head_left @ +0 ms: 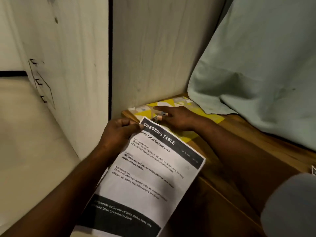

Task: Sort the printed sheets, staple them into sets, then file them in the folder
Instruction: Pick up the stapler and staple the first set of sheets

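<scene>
Left hand [118, 134] pinching top corner of printed sheets [145, 182], right hand [179, 118] — flat — on folder [205, 113]

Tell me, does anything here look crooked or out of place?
Mildly. The white printed sheets sit askew, pinched at a top corner by the left hand, jutting past the edge of the brown wooden table. A pale green cloth slumps onto its far side.
</scene>
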